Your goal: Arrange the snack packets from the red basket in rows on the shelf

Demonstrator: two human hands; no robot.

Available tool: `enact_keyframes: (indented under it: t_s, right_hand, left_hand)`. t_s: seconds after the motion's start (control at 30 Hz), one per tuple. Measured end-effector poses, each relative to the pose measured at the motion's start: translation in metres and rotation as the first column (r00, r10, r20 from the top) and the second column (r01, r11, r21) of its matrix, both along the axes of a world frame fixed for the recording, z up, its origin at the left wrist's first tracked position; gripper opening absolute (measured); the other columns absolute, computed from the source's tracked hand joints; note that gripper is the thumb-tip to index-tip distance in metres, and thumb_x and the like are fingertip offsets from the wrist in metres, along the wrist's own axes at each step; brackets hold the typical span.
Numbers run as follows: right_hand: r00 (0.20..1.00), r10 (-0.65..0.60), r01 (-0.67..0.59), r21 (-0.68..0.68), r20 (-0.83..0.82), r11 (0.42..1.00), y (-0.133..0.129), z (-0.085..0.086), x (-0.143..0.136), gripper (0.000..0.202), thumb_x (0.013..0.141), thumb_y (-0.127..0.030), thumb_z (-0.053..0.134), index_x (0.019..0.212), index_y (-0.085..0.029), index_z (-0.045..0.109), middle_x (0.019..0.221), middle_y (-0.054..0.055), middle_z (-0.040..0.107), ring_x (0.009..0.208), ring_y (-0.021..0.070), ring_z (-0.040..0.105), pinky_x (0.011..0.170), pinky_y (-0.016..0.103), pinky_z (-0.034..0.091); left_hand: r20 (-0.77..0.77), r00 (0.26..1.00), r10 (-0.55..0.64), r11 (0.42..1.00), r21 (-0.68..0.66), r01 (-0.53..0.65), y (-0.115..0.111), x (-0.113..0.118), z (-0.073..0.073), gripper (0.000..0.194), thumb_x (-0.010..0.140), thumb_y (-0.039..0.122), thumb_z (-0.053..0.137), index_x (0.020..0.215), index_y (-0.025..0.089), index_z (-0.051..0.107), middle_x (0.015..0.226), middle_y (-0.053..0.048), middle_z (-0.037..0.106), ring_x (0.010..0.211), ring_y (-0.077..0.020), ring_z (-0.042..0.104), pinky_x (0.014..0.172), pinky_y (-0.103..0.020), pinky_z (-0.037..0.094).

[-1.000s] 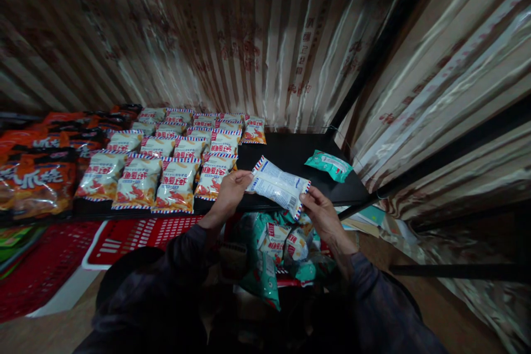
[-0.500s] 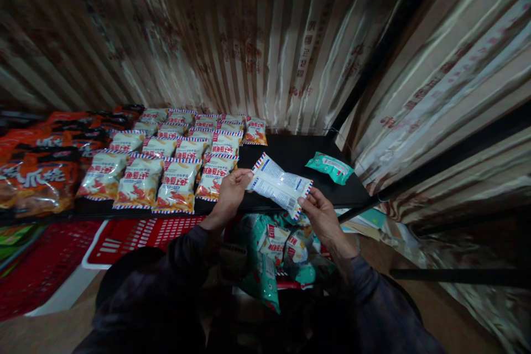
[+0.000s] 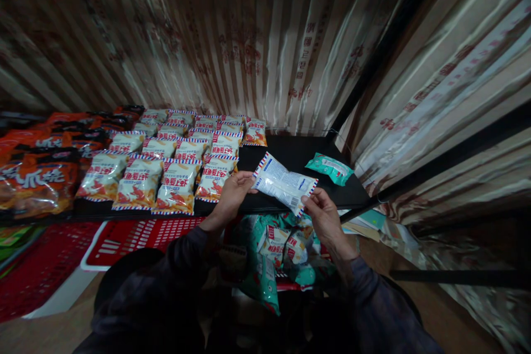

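Observation:
I hold a white snack packet (image 3: 282,182) with a red and blue striped border, back side up, over the front edge of a black shelf (image 3: 290,152). My left hand (image 3: 232,194) grips its left end and my right hand (image 3: 323,215) pinches its right lower corner. To the left, rows of the same white packets (image 3: 174,160) lie flat on the shelf. A single teal packet (image 3: 331,167) lies on the shelf at the right. Below my hands a basket holds a heap of teal and white packets (image 3: 276,246).
Orange and black snack bags (image 3: 37,168) fill the shelf's left end. A red plastic basket (image 3: 136,235) sits under the shelf at the left. Shiny striped curtains (image 3: 232,38) hang behind and at the right. A black upright post (image 3: 385,38) marks the shelf's right corner.
Both hands have lifted the white packet slightly up and away, over the shelf's bare part. Nothing else has moved.

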State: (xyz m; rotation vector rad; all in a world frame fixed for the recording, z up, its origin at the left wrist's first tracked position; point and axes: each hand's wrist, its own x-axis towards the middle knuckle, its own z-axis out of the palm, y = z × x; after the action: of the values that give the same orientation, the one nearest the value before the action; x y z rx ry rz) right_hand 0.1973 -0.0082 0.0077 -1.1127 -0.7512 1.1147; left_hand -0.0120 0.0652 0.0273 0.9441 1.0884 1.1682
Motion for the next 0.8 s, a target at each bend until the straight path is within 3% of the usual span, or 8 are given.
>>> enact_keyframes:
  t_s: [0.2,0.37,0.57,0.8]
  right_hand:
    - [1.000,-0.016,0.015,-0.024,-0.009,1.000,0.000,-0.002,0.002,0.039,0.056,-0.040,0.086,0.084,-0.024,0.064,0.075,-0.003,0.069,0.067,0.0136,0.060,0.065,0.027,0.047]
    - [0.993,-0.035,0.030,0.045,0.114,0.999,-0.001,-0.003,0.002,0.033,0.061,-0.040,0.083,0.081,-0.025,0.062,0.072,-0.004,0.066,0.068,0.0135,0.060,0.069,0.028,0.048]
    - [0.996,-0.057,0.055,0.033,0.064,0.998,0.000,-0.005,0.000,0.046,0.058,-0.039,0.084,0.093,-0.027,0.057,0.073,-0.005,0.066,0.066,0.0143,0.061,0.067,0.028,0.049]
    - [0.991,-0.076,0.070,0.053,0.110,0.996,0.002,-0.012,0.001,0.044,0.061,-0.039,0.081,0.095,-0.027,0.055,0.069,-0.007,0.061,0.064,0.0131,0.059,0.066,0.027,0.048]
  left_hand:
    - [0.041,0.999,-0.023,1.000,0.021,0.022,-0.001,0.001,0.000,0.032,0.055,0.031,0.081,0.077,0.015,0.064,0.070,0.001,0.070,0.062,-0.0109,0.063,0.067,-0.026,0.055]
    - [0.033,0.999,0.017,1.000,0.025,-0.018,-0.001,0.002,-0.001,0.030,0.055,0.031,0.080,0.074,0.016,0.063,0.067,0.002,0.069,0.062,-0.0112,0.063,0.065,-0.025,0.054]
    - [0.035,0.999,0.017,0.999,0.042,-0.019,-0.001,0.002,-0.001,0.032,0.057,0.033,0.080,0.078,0.015,0.063,0.072,0.000,0.070,0.059,-0.0099,0.063,0.060,-0.023,0.052]
    - [0.004,1.000,0.027,0.999,0.033,-0.027,-0.002,0.002,0.000,0.033,0.057,0.035,0.080,0.077,0.016,0.061,0.068,0.002,0.068,0.055,-0.0091,0.060,0.058,-0.023,0.050]
